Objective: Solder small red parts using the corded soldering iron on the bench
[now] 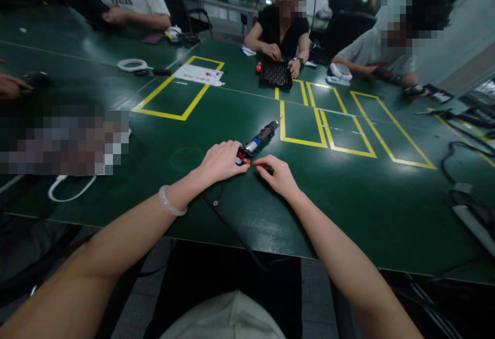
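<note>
On the green table (240, 210) lies a long, slim black handheld device (262, 138) with its casing open. A blue and silver cylinder (253, 144) shows inside it, with small red and orange parts (244, 159) at the near end. My left hand (221, 160), a pale bangle on its wrist, is closed around that near end and hides part of it. Close to the orange part, my right hand (277, 174) has thumb and forefinger brought together in a pinch. Anything between these fingertips is too small to make out.
A black cable (232, 230) runs over the table's near edge. Yellow tape rectangles (303, 142) mark the surface. Across the table a person handles a black tray (276, 75). White paper (199, 74) lies back left; more cables (452, 174) are at the right.
</note>
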A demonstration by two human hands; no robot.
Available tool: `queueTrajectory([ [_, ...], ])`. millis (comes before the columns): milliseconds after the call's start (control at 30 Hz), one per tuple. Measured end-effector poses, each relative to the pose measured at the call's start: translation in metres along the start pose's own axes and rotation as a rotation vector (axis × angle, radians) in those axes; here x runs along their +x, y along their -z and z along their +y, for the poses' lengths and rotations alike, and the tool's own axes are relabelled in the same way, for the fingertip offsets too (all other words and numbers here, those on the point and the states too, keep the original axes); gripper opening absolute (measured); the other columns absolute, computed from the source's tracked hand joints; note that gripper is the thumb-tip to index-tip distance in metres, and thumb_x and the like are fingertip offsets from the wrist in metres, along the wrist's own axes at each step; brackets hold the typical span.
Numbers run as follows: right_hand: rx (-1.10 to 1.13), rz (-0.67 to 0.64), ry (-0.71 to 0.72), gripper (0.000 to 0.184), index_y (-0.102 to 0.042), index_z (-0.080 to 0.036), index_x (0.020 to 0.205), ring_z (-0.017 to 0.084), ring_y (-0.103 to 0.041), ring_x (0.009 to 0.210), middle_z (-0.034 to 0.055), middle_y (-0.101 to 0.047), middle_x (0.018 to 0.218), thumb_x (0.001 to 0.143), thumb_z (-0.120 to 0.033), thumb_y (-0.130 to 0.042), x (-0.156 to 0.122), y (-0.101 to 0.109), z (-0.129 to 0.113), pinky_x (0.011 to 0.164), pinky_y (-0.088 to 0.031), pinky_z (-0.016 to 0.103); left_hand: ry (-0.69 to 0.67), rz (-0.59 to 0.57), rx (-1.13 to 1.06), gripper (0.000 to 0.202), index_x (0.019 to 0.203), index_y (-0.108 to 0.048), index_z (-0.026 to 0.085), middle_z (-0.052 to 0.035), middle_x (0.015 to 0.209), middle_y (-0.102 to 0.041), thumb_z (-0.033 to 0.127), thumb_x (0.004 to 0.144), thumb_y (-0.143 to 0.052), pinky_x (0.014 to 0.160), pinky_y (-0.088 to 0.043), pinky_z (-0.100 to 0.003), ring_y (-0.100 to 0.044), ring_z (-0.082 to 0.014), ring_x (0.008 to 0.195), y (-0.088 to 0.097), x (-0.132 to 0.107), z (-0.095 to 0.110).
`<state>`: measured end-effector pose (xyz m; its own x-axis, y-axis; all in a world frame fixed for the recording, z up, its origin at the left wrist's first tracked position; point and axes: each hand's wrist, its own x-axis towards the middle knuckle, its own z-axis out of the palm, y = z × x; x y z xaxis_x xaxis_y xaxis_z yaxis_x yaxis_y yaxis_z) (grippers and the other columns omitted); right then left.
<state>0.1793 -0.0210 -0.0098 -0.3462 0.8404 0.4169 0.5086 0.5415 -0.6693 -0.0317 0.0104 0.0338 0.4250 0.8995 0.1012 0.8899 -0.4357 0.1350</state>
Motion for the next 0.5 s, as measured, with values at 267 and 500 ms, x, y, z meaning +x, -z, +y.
queueTrajectory([
  [267, -0.014, 0.028, -0.048, 0.016, -0.069, -0.020, 0.099, 0.016, -0.062, 0.078, 0.0048, -0.069, 0.091, 0.093, -0.023, -0.055, -0.002, 0.006, 0.008, 0.073, -0.050, 0.029, 0.099, -0.078, -0.026, 0.064, 0.125, -0.058, 0.021, -0.0125, 0.123, -0.065, 0.067, 0.081, -0.056, 0.083, -0.048, -0.039, -0.064, -0.0324, 0.106, 0.009, 0.009, -0.051],
  [500, -0.015, -0.004, -0.047, 0.015, -0.070, -0.021, 0.097, 0.016, -0.061, 0.075, 0.0042, -0.068, 0.089, 0.093, -0.024, -0.056, -0.002, 0.006, 0.009, 0.071, -0.049, 0.029, 0.278, -0.062, -0.042, 0.073, 0.131, -0.056, 0.021, -0.0130, 0.129, -0.063, 0.072, 0.079, -0.055, 0.087, -0.047, -0.038, -0.061, -0.0323, 0.114, 0.013, 0.017, -0.123],
])
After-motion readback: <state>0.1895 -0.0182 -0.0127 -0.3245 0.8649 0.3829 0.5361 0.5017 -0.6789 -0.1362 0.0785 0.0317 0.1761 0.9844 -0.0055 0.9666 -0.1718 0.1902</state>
